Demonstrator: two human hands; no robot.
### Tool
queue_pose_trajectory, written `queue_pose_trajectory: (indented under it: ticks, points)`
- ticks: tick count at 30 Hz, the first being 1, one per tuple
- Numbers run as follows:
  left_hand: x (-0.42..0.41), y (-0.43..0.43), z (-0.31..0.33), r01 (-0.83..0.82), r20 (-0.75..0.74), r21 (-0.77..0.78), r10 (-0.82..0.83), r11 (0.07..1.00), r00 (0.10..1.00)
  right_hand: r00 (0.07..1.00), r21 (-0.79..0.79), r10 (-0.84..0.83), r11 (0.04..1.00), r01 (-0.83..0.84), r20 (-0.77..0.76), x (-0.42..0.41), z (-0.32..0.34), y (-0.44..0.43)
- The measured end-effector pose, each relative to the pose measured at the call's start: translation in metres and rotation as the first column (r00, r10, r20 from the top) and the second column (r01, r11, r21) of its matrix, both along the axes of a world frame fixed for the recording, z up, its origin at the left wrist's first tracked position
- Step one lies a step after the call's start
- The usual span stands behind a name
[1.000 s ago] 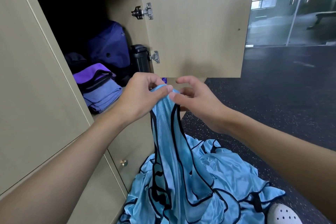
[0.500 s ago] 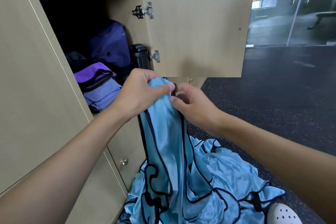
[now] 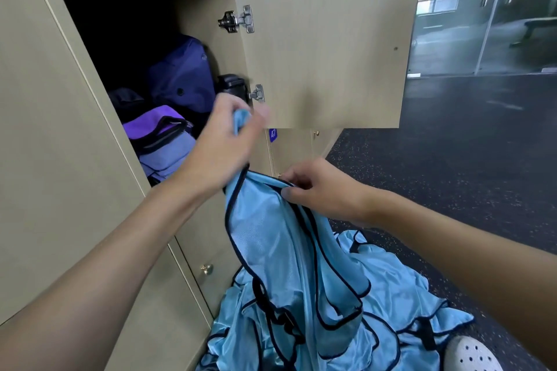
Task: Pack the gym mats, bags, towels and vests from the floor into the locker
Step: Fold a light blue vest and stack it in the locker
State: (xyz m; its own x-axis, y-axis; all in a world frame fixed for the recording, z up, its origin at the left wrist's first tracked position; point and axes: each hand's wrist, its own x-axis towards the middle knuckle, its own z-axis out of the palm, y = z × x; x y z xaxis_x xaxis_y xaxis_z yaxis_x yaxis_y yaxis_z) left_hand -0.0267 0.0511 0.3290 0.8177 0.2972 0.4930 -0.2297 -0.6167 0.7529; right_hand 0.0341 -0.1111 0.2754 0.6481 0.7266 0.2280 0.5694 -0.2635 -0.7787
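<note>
the 2 hands have parted. half a second ago they met at the top of the vest, level with each other; now the left hand has risen toward the open locker, blurred with motion, while the right hand has dropped lower.

the left hand's fingers are curled tight round a bunch of the light blue cloth, a tuft showing above the fist. the right hand pinches the black-trimmed edge between thumb and fingertips, just below and right of the left.

the vest hangs between them, its lower part trailing onto the heap of vests on the floor at the locker's foot, beside a white shoe. nothing of it is inside yet.

within, a dark blue bag stands at the back of the locker's floor, and a purple bag lies on folded lilac cloth at its front edge. the door stands wide.

judging by this, the vest is being drawn out to fold or bundle before it goes in. the heap suggests several vests remain to pack.
</note>
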Motion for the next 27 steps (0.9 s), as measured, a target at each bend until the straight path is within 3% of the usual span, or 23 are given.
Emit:
queue_pose_trajectory:
  ticks: [2, 4, 7, 10, 13, 17, 20, 27]
  points:
    - [-0.004, 0.003, -0.006, 0.105, -0.251, 0.47, 0.018, 0.876, 0.968, 0.997, 0.008, 0.006, 1.0, -0.007, 0.077, 0.001, 0.002, 0.0]
    - [-0.007, 0.006, -0.01, 0.256, -0.394, 0.607, 0.005, 0.752, 0.919, 0.987, -0.026, 0.007, 1.0, -0.003, 0.159, 0.002, 0.004, -0.002]
    - [-0.007, 0.011, -0.009, 0.277, -0.424, 0.63, 0.023, 0.726, 0.905, 0.964, -0.139, -0.009, 0.989, 0.048, 0.265, 0.002, 0.001, -0.006]
    - [-0.009, 0.012, -0.006, 0.186, -0.331, 0.631, 0.045, 0.753, 0.943, 0.964, -0.157, -0.048, 0.983, 0.092, 0.263, 0.003, -0.003, -0.007]
    - [-0.008, 0.012, -0.002, 0.067, -0.18, 0.582, 0.049, 0.81, 0.982, 0.979, -0.027, -0.095, 0.994, 0.101, 0.182, 0.003, -0.007, -0.006]
    - [-0.008, 0.001, 0.005, 0.001, -0.046, 0.561, 0.03, 0.828, 0.998, 0.945, 0.241, -0.233, 0.954, 0.177, 0.23, -0.005, -0.008, -0.002]
    - [-0.007, -0.005, 0.008, 0.005, -0.019, 0.529, 0.006, 0.848, 1.0, 0.963, 0.252, -0.21, 0.954, 0.164, 0.168, -0.012, -0.005, 0.003]
    - [-0.012, -0.007, 0.012, 0.073, -0.035, 0.473, -0.065, 0.878, 0.997, 0.914, 0.284, -0.382, 0.899, 0.334, 0.134, -0.007, -0.002, 0.006]
